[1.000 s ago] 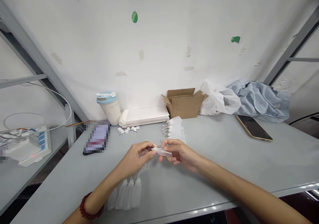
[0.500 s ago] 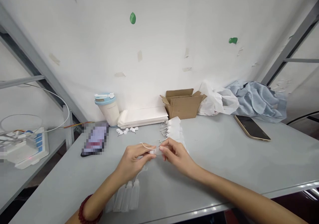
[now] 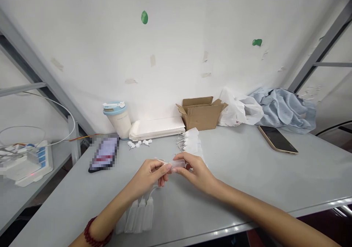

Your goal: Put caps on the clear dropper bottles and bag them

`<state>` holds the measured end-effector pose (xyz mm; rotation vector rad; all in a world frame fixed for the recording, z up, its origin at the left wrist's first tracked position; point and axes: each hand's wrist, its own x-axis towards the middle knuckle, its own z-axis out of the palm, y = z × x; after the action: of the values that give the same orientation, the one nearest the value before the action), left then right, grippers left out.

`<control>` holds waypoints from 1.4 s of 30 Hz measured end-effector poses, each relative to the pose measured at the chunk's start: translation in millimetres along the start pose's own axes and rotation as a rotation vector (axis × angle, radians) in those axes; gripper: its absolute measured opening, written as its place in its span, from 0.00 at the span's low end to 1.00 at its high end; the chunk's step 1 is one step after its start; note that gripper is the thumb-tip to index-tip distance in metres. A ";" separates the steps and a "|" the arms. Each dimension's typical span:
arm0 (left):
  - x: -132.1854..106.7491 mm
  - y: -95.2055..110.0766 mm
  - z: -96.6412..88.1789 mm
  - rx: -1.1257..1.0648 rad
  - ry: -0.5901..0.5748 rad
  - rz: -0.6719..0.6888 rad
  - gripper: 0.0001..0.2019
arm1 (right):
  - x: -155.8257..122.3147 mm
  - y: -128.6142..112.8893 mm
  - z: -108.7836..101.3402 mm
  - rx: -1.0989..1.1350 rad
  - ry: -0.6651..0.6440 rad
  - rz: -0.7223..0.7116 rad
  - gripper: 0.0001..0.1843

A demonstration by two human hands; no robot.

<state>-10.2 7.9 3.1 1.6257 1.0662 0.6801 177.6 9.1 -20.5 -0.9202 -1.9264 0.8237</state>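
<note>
Over the middle of the table (image 3: 247,177), my two hands hold a small translucent plastic tube (image 3: 179,163) between them, lying sideways. My left hand (image 3: 152,174) pinches its left end, where something white and thin shows by the fingertips. Around the tube's body close the thumb and fingers of my right hand (image 3: 197,169). Beside my left forearm lie several similar clear tubes (image 3: 140,216) with narrow tops, a thin pale strand by them. Behind my right hand is a row of white pieces (image 3: 193,140) with thin loops, partly hidden.
Small white bits (image 3: 139,143) lie before a stack of white envelopes (image 3: 158,126). Along the wall stand a lidded cup (image 3: 119,124), an open cardboard box (image 3: 203,118), a plastic bag (image 3: 238,111) and blue cloth (image 3: 284,111). A phone (image 3: 278,140) lies right, a blurred purple item (image 3: 104,153) left.
My right hand has shifted slightly and now wraps the tube, more of which shows. The fingers of my left hand have turned and curled at its end.
</note>
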 end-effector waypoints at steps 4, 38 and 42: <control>-0.5 1.7 0.0 0.021 0.017 0.023 0.21 | 0.1 8.4 -0.8 -0.178 0.093 -0.316 0.10; -4.8 -2.8 4.2 0.145 0.033 0.080 0.21 | -0.5 -2.8 -4.9 -0.067 0.011 -0.072 0.14; -4.5 -11.3 10.4 0.318 0.148 0.170 0.21 | -0.4 -5.1 -2.9 0.006 -0.056 0.055 0.20</control>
<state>-7.0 0.1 -10.4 1.9812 1.1976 0.7825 178.8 6.7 -15.3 -0.9591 -1.9529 0.8949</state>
